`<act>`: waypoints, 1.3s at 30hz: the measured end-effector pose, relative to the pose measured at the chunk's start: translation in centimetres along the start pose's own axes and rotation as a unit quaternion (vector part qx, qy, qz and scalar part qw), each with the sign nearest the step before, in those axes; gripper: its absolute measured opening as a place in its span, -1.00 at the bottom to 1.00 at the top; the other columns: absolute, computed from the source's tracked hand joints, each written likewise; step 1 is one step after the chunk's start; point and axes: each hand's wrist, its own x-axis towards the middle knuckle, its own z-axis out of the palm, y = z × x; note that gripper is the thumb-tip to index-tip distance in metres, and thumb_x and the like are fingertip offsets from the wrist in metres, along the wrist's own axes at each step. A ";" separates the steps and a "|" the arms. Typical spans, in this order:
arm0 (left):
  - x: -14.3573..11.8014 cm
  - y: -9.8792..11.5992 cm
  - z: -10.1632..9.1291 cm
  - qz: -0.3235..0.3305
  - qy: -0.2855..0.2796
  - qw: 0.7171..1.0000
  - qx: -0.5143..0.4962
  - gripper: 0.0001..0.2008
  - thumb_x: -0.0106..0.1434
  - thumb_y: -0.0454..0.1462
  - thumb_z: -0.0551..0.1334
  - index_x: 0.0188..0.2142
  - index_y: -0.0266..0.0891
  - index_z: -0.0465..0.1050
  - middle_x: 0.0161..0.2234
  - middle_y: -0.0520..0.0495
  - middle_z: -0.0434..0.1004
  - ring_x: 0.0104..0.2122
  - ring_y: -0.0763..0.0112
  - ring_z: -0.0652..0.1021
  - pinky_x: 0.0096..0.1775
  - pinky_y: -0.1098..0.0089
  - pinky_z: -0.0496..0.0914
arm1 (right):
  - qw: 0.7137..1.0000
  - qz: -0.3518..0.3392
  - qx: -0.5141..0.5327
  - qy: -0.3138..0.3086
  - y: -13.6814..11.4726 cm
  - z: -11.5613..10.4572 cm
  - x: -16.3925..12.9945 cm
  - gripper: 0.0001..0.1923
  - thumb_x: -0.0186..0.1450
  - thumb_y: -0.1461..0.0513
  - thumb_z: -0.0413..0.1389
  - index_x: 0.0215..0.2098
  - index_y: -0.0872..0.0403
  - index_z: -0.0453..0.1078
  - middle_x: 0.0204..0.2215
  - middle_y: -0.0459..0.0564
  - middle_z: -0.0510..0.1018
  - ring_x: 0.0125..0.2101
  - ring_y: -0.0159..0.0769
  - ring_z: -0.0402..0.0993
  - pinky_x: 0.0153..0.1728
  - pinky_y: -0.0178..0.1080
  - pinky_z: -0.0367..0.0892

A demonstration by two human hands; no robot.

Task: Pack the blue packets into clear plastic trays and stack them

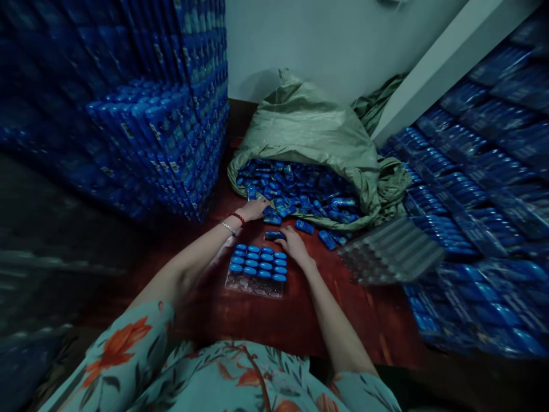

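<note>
My left hand, with a red bead bracelet and a silver one at the wrist, reaches to the mouth of a green woven sack. Its fingers stretch out over loose small blue bottles spilling from there. Close by, my right hand has its fingers closed around one small blue bottle, just above the floor. Between my forearms sits a clear plastic tray. Rows of blue bottles fill its far part, and the near strip holds none.
Tall stacks of packed blue bottles rise on the left. More wrapped packs are piled on the right. A stack of clear trays leans by them. A few loose bottles lie on the red floor covering.
</note>
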 end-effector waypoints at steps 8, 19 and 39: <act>-12.0 -2.6 0.1 -0.081 0.154 0.978 -0.114 -0.76 0.22 -0.24 0.16 -0.12 -0.24 0.28 -0.25 -0.10 0.48 -0.26 0.32 0.51 -0.21 0.36 0.36 | 0.953 0.139 0.240 0.123 2.2 0.5 -12.2 -0.59 0.25 -0.02 -0.04 -0.11 0.10 0.28 -0.39 0.01 0.54 -0.43 -0.25 0.49 -0.37 -0.22 0.36; -28.9 1.5 3.3 -0.342 0.284 0.761 -0.472 -0.48 0.02 -0.01 0.30 -0.11 -0.30 0.41 -0.31 -0.06 0.49 -0.48 0.49 0.45 -0.46 0.50 0.32 | 0.915 0.170 0.360 0.070 -3.3 0.2 -18.2 -0.59 0.10 -0.03 0.18 -0.24 0.09 0.37 -0.49 -0.07 0.49 -0.58 -0.38 0.39 -0.56 -0.32 0.33; -30.6 3.5 3.7 -0.272 0.293 0.865 -0.303 -0.69 0.15 -0.14 0.20 -0.15 -0.23 0.44 -0.13 -0.13 0.45 -0.13 0.27 0.50 -0.11 0.30 0.43 | 0.967 -0.172 -0.179 -0.052 -8.6 0.4 -13.8 -0.59 0.21 0.48 -0.09 -0.07 0.06 0.36 -0.24 0.05 0.43 -0.26 -0.25 0.34 -0.23 -0.25 0.31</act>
